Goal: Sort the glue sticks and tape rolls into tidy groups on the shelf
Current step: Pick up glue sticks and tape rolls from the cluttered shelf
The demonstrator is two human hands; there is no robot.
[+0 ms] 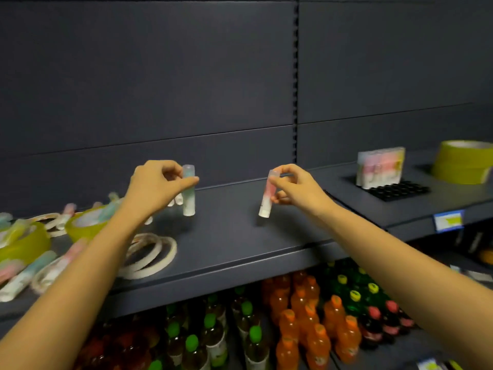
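Left hand: the left hand (157, 182) pinches the green glue stick (188, 193) just below its clear cap, thumb and fingers curled tight on it.
Green glue stick: upright, over the middle of the shelf (226, 244), nearer the back edge than the front. Its foot is at or just above the surface; I cannot tell which.
Right hand: the right hand (296, 186) pinches the pink glue stick (266, 196) by its upper half, thumb and fingertips closed round it.
Pink glue stick: tilted, cap up and lower end leaning left, near the shelf's right end. Whether it touches the shelf cannot be told.
The two sticks: well apart, with bare shelf between them.
Thin white tape rolls (152, 252): a loose overlapping heap near the front edge, partly under the left forearm.
Yellow-green tape rolls (24, 244): wide rolls at the left end, among the jumble.
Loose glue sticks (29, 273): lying flat by the front-left corner, mixed with the tape.
Neighbouring shelf (416, 212): to the right, a pack of glue sticks (380, 168) stands on a black tray (400, 189). A stack of tape rolls (462, 161) sits just beside it.
Price tag (449, 220): blue, on that shelf's front edge.
Bottles (306, 316): orange and green-capped, on the level below.
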